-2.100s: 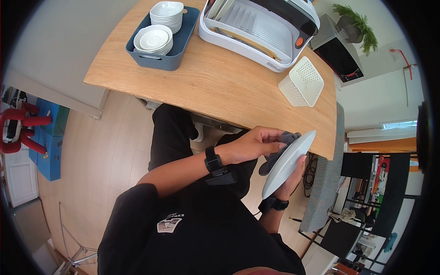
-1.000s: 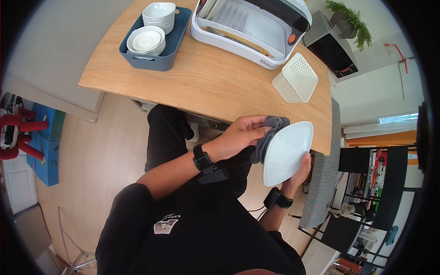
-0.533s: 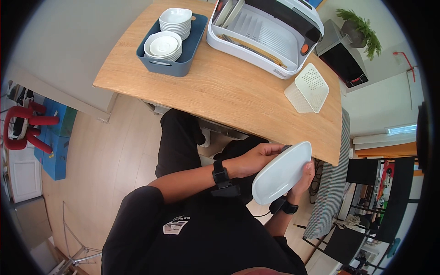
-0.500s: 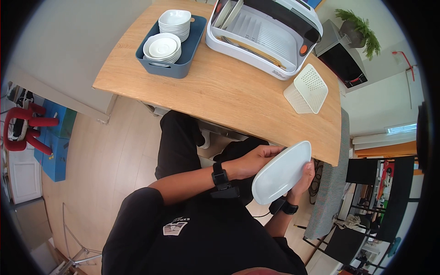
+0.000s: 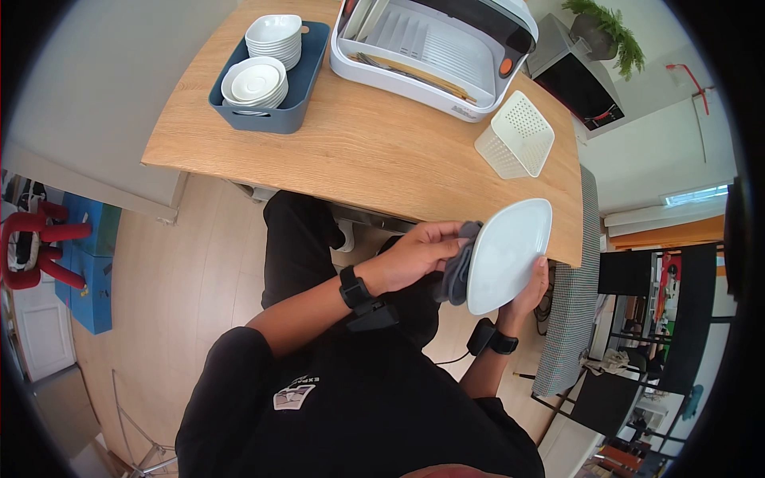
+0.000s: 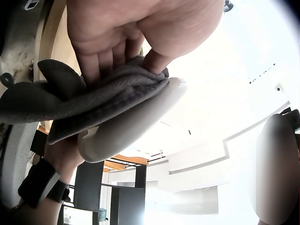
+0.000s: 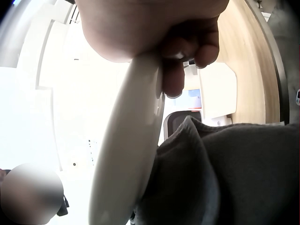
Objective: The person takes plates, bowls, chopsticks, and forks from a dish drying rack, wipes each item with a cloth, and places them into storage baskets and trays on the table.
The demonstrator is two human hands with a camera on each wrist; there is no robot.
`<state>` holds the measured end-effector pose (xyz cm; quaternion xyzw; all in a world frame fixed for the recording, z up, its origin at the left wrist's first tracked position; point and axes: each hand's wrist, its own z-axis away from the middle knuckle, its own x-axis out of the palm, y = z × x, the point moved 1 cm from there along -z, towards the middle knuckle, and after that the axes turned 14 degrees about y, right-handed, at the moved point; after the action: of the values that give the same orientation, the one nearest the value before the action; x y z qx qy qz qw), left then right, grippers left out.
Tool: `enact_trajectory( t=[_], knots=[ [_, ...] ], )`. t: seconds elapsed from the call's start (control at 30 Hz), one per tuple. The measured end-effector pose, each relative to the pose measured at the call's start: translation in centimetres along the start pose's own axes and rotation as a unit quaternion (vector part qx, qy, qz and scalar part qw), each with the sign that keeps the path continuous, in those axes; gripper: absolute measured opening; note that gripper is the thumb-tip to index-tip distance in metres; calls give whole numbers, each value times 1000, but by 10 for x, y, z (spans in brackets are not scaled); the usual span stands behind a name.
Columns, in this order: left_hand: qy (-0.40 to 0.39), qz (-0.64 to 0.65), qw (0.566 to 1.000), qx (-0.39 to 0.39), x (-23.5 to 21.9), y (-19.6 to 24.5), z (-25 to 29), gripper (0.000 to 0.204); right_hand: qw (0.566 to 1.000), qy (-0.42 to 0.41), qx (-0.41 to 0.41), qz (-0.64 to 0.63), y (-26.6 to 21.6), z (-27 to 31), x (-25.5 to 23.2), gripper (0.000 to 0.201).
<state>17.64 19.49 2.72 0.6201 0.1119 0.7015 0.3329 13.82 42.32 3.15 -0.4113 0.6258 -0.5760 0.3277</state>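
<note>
A white, shallow dish (image 5: 510,255) is held up on its edge in front of the body, past the table's near side. My right hand (image 5: 534,288) grips its right edge, thumb on the face toward me; in the right wrist view the right hand's fingers (image 7: 173,77) curl over the rim. My left hand (image 5: 418,253) pinches a bunched dark grey cloth (image 5: 456,275) against the left side and back of the dish. In the left wrist view, folds of the cloth (image 6: 103,98) lie along the dish (image 6: 126,124), beneath the left hand's fingers (image 6: 105,63).
On the wooden table (image 5: 374,159) stand a blue bin (image 5: 299,107) with stacked white bowls, a white dish rack (image 5: 398,84) holding plates and cutlery, and a cream perforated basket (image 5: 510,155). A microwave (image 5: 578,84) stands behind the right end. A checked cloth-covered surface (image 5: 570,334) lies at right.
The dish has risen and turned more upright since half a second ago. The grey cloth, mostly hidden behind it then, shows again at its left side with my left hand.
</note>
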Motion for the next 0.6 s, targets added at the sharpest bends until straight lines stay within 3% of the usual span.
enact_trajectory(
  t=[0.1,0.2,0.37,0.6],
  knots=[
    [0,-2,999,40,-6,10,-2,31,1000,-6,23,-15,3,-1,-3,40],
    [51,-4,994,92,-9,19,-4,31,998,-18,50,21,5,-1,-6,50],
    [111,-10,986,125,-10,24,-6,29,994,-99,49,9,6,6,-2,50],
    [151,-16,975,160,-18,30,-7,29,990,-118,69,-35,2,9,5,47]
  ],
)
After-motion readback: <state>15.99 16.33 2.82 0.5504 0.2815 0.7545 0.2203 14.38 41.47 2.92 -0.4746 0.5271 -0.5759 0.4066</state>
